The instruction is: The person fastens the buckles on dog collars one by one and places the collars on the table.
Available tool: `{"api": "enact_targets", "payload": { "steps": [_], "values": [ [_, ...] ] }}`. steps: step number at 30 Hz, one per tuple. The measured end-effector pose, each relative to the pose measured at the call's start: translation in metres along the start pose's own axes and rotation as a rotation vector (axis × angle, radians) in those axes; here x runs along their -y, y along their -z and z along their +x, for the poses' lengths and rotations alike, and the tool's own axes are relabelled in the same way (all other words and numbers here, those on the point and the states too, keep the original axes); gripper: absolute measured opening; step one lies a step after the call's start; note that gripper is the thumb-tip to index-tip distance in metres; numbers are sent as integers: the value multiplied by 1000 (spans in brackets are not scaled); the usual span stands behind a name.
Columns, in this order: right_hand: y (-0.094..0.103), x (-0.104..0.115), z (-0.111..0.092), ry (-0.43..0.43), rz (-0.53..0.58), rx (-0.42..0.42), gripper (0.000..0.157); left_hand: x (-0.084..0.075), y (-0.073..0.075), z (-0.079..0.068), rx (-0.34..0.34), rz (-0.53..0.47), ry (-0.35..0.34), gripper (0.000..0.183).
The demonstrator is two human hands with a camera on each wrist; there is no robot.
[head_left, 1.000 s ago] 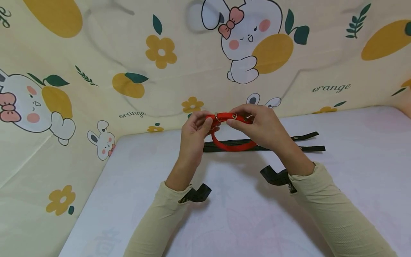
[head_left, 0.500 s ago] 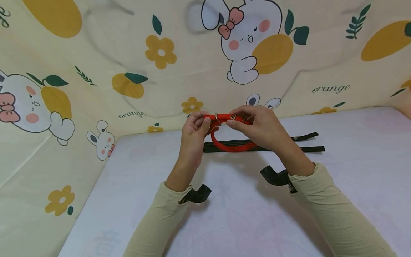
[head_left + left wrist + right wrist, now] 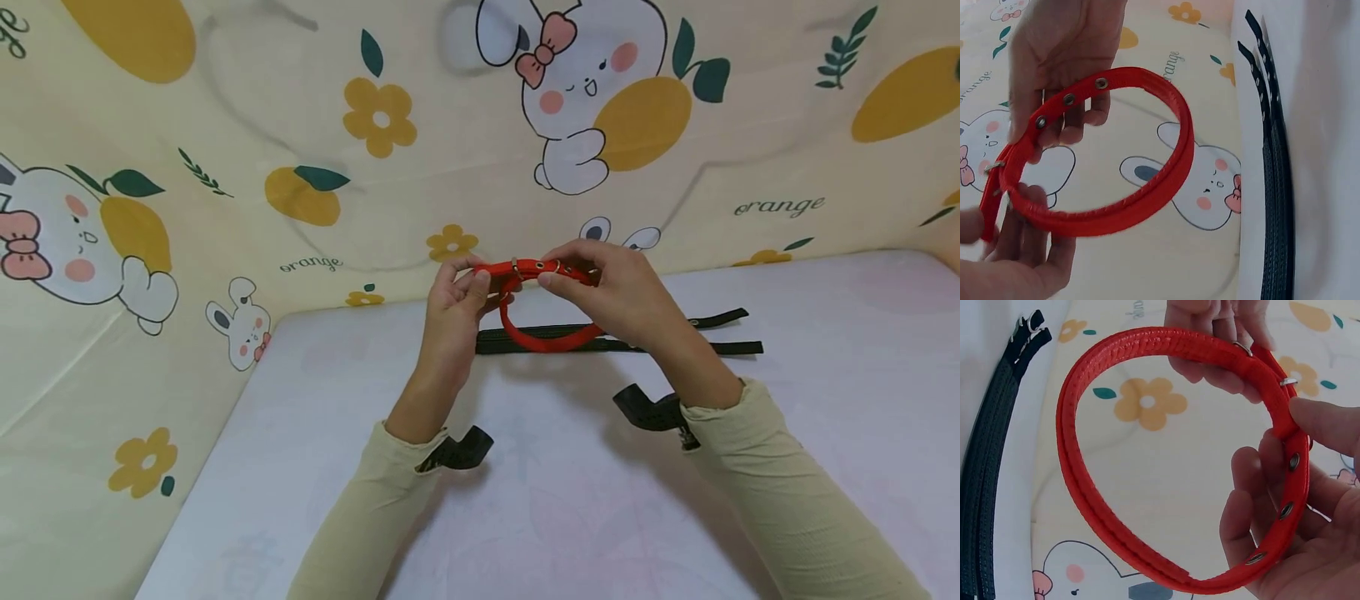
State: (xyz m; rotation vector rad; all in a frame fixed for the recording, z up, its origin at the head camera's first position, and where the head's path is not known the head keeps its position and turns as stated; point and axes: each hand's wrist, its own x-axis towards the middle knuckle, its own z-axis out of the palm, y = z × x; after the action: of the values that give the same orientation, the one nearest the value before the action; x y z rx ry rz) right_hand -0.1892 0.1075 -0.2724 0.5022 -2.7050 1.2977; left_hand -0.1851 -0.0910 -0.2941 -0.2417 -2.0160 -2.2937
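A red collar (image 3: 551, 342) with a metal buckle (image 3: 995, 166) and several metal eyelets is held in the air as a loop between both hands. My left hand (image 3: 452, 321) pinches the strap's free end, which passes through the buckle, between thumb and fingers. Opposite it, my right hand (image 3: 611, 287) grips the eyelet stretch, thumb on the near face beside the buckle and fingers behind, as the right wrist view shows. A small metal ring (image 3: 1243, 348) sits on the band near the left fingers.
Black collars (image 3: 1277, 206) with eyelets and metal fittings lie side by side on the white tabletop (image 3: 525, 500), behind the red loop. A cream cloth (image 3: 405, 192) printed with rabbits and oranges hangs beyond the table.
The buckle has slid slightly right, away from the left thumb, so more strap shows between them. Both hands keep their hold, and the head view has shifted a little.
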Motion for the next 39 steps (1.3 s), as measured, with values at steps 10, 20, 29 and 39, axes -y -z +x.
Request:
{"api": "enact_targets", "payload": {
  "steps": [10, 20, 29, 39],
  "values": [
    [2, -2, 1, 50, -11, 1, 32, 1, -2, 3, 16, 191, -5, 25],
    [4, -3, -1, 34, -12, -4, 31, -2, -1, 2, 12, 24, 33, 25],
    [4, -2, 1, -23, -2, 2, 31, -5, 0, 4, -4, -29, 65, 25],
    [7, -2, 1, -67, 65, 17, 29, -4, 3, 4, -35, -152, 70, 21]
  ]
}}
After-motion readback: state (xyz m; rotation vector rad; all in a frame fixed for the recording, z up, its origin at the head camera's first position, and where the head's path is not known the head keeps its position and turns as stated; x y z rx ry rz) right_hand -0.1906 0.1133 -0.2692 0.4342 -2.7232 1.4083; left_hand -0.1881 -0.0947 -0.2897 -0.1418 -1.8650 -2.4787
